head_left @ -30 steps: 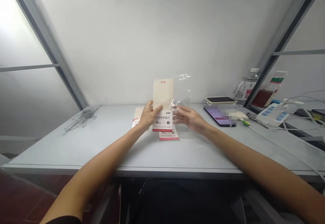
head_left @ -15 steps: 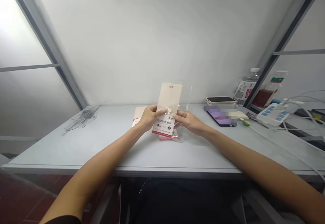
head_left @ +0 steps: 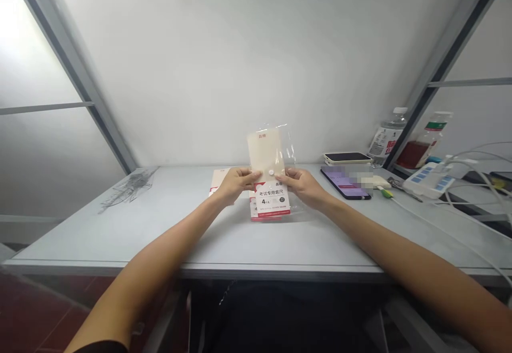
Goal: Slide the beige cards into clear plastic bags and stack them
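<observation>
Both hands hold up a ruler set pouch (head_left: pixel 267 153), cream on top with a white snap button and a white, red-edged printed label below. My left hand (head_left: pixel 236 182) pinches its left edge between thumb and fingers. On the opposite edge, my right hand (head_left: pixel 302 185) is closed with the thumb in front. A clear plastic sleeve (head_left: pixel 290 155) shows around the pouch's top and right side; whether the pouch is inside or in front of it, I cannot tell. Behind lies another red-edged packet (head_left: pixel 253 211), mostly covered. A further cream packet (head_left: pixel 218 178) is partly hidden by my left hand.
To the right lie a phone with a lit screen (head_left: pixel 340 183) and a second phone (head_left: pixel 348 158). A clear bottle (head_left: pixel 390 134), a bottle of red liquid (head_left: pixel 424 142), a power strip (head_left: pixel 430 179) and cables stand farther right. A ship drawing (head_left: pixel 130 187) marks the left tabletop.
The pouch has tilted from leaning right to leaning slightly left, and its lower end has swung right. The clear plastic now shows closely around its top and right side.
</observation>
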Motion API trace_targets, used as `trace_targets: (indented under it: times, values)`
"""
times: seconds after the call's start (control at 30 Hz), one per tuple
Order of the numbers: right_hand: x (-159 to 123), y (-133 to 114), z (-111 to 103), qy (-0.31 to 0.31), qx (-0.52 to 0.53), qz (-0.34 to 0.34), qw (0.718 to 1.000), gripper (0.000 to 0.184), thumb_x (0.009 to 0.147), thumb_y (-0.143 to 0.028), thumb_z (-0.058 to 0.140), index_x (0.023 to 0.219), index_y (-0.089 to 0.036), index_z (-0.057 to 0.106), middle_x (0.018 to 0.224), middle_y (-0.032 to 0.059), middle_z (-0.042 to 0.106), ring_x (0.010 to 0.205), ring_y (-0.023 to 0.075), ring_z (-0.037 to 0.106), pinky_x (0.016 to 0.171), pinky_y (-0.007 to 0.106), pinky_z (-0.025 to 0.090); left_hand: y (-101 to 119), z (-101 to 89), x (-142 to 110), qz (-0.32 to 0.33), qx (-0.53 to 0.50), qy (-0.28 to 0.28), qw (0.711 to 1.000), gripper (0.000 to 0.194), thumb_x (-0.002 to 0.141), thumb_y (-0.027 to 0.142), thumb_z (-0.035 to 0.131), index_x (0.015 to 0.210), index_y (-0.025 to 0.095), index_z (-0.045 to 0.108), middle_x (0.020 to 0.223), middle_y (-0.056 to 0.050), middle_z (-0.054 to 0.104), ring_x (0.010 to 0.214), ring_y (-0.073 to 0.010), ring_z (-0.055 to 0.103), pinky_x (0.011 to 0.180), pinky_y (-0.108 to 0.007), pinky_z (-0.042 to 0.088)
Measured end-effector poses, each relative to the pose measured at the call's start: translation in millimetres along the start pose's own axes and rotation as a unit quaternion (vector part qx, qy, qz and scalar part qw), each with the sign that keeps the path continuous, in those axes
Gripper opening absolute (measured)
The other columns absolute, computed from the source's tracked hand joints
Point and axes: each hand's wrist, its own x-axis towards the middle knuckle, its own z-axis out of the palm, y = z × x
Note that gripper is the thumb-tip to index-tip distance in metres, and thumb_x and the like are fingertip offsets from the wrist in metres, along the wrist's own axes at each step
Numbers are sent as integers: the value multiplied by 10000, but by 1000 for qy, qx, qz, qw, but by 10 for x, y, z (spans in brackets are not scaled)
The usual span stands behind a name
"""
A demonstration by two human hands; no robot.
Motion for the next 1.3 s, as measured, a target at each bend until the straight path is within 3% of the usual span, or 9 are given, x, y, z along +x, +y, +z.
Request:
trace_targets:
  times: [0.27,0.57,0.83,1.13,1.3]
  values:
    - [-16,28,59,-19,15,10,1000,292,740,-423,652,906,-184,667,865,46,690,772,197,640,710,340,504,-22,31,8,13,6,25,1000,318,662,432,696,760,133,651,746,-58,646,641,-142,596,576,-276,471]
    - [8,43,65,28,69,-10,997,256,730,-413,665,862,-193,656,851,36,679,774,194,636,765,353,506,-48,-10,19,22,-13,-31,999,400,784,514,536,694,126,575,626,-30,566,544,-92,519,549,-255,457]
    - [20,39,42,33,98,-14,995,253,718,-406,678,842,-189,639,843,33,674,779,196,632,719,328,506,-7,-46,0,27,-12,-101,994,320,738,429,627,817,119,621,759,-40,587,676,-117,556,584,-268,466]
    - [-1,17,47,-3,61,3,998,327,728,-430,661,924,-170,636,854,58,684,744,203,638,661,323,508,-23,-14,6,14,31,-20,999,301,672,403,692,684,123,584,678,-30,592,657,-120,564,571,-257,464]
    - [-5,35,57,-30,23,14,999,342,742,-453,640,914,-157,644,847,66,677,746,206,634,685,340,508,-45,-4,9,24,23,-19,999,310,665,421,691,707,132,587,696,-16,591,651,-115,563,582,-269,476]
